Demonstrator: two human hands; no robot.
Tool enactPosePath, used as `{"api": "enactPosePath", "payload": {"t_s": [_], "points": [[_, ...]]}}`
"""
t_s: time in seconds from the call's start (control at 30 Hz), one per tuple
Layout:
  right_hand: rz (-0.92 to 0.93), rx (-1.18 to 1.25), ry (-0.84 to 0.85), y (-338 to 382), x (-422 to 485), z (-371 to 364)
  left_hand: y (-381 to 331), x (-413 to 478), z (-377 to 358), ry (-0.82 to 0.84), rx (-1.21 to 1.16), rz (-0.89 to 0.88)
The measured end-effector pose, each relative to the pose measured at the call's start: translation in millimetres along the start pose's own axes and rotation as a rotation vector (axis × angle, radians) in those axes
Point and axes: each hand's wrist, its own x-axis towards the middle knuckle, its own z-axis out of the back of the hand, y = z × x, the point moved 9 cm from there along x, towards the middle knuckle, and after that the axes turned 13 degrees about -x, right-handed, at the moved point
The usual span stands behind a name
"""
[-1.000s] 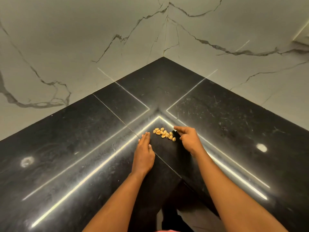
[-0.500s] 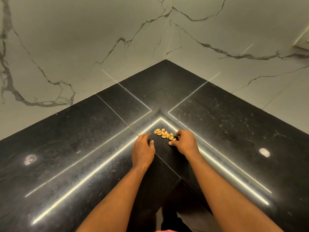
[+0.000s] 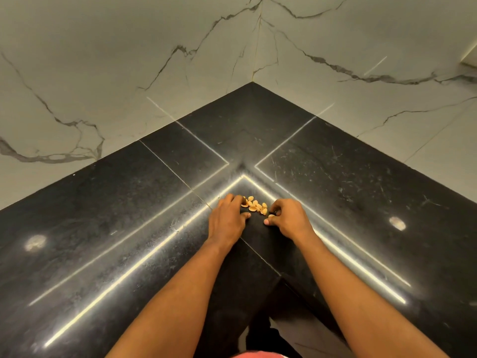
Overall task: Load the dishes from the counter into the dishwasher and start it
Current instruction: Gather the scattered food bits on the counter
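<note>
A small pile of tan nut shells (image 3: 255,205) is seen on the glossy black stone corner counter (image 3: 103,228). The pile's left end is covered by the curled fingers of the left hand (image 3: 227,220). Just right of the pile, the right hand (image 3: 291,219) is tightly curled; whether a shell is pinched cannot be told.

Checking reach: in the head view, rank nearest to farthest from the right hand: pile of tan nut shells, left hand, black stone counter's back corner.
1. Pile of tan nut shells, beside the right hand.
2. Left hand, across the pile.
3. Black stone counter's back corner, far ahead.
</note>
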Motion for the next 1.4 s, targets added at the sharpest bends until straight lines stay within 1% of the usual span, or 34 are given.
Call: {"api": "enactPosePath", "payload": {"t_s": [0.13,0.4,0.53,0.6,0.67,0.73,0.8,0.9,0.93,1.0,1.07,1.13,1.23,1.3,1.33,1.4], "points": [[0.023,-0.069,0.065,5.7,4.7,-3.6,-11.7,0.8,-7.0,0.052,0.084,-0.096],[0.077,-0.127,0.093,2.4,5.1,-1.9,-23.9,0.1,-21.4,0.104,0.267,-0.208],[0.124,-0.242,0.123,8.2,3.5,-5.5,-25.6,-7.8,-23.6,0.083,0.286,-0.241],[0.142,-0.291,0.134,9.0,1.5,-7.4,-23.5,-11.2,-22.3,0.061,0.238,-0.248],[0.162,-0.311,0.126,10.9,-3.9,-6.6,-15.3,-14.5,-11.3,-0.011,0.045,-0.15],[0.155,-0.267,0.103,10.4,-7.9,-3.5,-0.6,-17.8,2.0,-0.098,-0.237,0.018],[0.12,-0.173,0.075,7.1,-10.4,-0.4,17.0,-22.6,11.1,-0.181,-0.504,0.196],[0.0,0.129,0.095,-4.6,-12.8,-2.2,43.1,-31.3,10.8,-0.252,-0.908,0.448],[-0.035,0.24,0.103,-7.8,-14.0,-3.9,47.6,-33.5,8.7,-0.243,-1.032,0.505],[-0.083,0.465,0.111,-12.7,-15.9,-6.7,48.7,-33.1,6.7,-0.199,-1.195,0.57],[-0.108,0.672,0.134,-14.3,-18.5,-10.3,45.8,-31.3,4.8,-0.136,-1.269,0.628],[-0.129,0.828,0.165,-13.0,-21.1,-14.9,43.5,-30.4,2.2,-0.085,-1.279,0.686],[-0.184,0.939,0.157,-12.0,-23.2,-14.9,44.3,-29.2,-1.6,-0.056,-1.293,0.759],[-0.248,0.951,0.135,-15.0,-22.1,-14.5,45.1,-27.1,-3.6,-0.05,-1.285,0.777],[-0.266,0.919,0.121,-15.9,-20.9,-13.7,46.4,-24.2,-1.6,-0.057,-1.211,0.755],[-0.256,0.754,0.09,-15.8,-15.0,-12.7,47.3,-14.6,6.9,-0.067,-0.902,0.619]]}}
